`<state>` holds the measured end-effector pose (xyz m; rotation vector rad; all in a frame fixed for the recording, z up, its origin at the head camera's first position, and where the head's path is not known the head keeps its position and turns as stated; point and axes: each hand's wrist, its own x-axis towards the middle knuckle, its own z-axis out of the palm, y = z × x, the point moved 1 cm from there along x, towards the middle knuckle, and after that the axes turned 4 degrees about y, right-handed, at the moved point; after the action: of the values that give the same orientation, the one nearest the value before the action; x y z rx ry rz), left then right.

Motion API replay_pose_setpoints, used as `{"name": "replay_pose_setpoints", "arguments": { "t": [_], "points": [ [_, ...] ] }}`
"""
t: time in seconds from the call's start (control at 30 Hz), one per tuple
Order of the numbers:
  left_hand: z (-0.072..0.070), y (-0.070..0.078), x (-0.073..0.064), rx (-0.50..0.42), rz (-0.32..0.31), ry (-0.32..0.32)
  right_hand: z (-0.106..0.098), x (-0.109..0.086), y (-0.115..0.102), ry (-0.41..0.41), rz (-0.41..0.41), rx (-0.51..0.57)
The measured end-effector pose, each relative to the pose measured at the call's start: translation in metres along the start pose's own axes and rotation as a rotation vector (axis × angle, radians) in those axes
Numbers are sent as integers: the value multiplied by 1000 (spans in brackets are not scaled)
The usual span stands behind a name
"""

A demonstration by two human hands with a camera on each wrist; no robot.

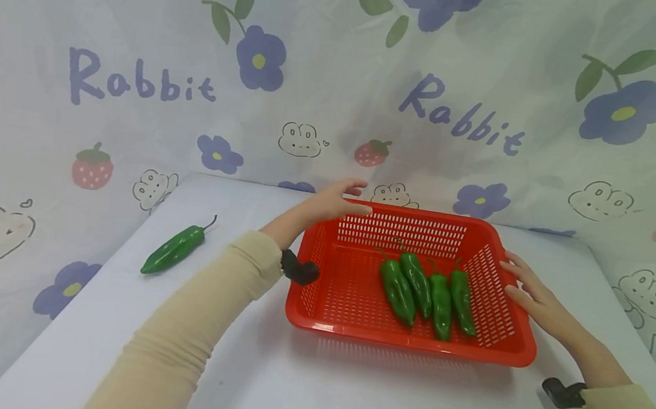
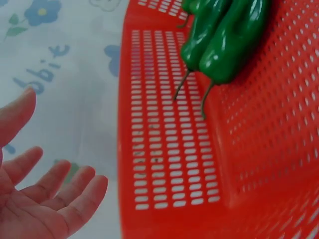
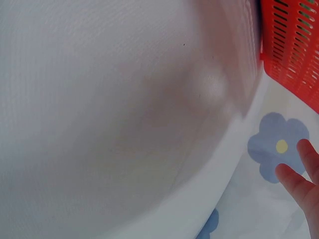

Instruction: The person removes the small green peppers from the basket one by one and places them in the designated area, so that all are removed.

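Observation:
A red plastic basket (image 1: 397, 340) with slotted walls stands on the white table, several green chili peppers (image 1: 397, 293) lying side by side in its right half. My left hand (image 1: 334, 202) is over the basket's back left corner, fingers spread and holding nothing. The left wrist view shows that hand's palm (image 2: 45, 209) beside the basket wall (image 2: 167, 119), apart from it. At the basket's right rim is my right hand (image 1: 530, 297), its fingers loosely extended along the outside. Only a few fingers (image 3: 296, 186) of it show in the right wrist view, below the red wall (image 3: 289, 55).
One more green chili pepper (image 1: 175, 250) lies on the table (image 1: 243, 373) to the left, beyond my left forearm. A white cloth (image 1: 159, 23) printed with flowers, rabbits and strawberries hangs behind the table. Dark wrist straps (image 1: 299, 270) sit at both cuffs.

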<state>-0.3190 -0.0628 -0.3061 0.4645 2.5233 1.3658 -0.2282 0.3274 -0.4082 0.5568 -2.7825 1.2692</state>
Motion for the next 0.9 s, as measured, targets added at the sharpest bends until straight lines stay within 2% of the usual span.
{"name": "replay_pose_setpoints", "arguments": {
  "t": [0.13,0.37,0.63,0.9],
  "points": [
    [11,0,3,24,5,-13,0,0,-1,0,-7,3],
    [29,-3,8,-28,-15,-15,0,1,-3,4,-22,14],
    [48,-13,16,58,-40,-11,-1,0,-3,1,-14,22],
    [65,-28,22,90,-74,-50,-1,1,-3,-2,-13,24]
  ]
}}
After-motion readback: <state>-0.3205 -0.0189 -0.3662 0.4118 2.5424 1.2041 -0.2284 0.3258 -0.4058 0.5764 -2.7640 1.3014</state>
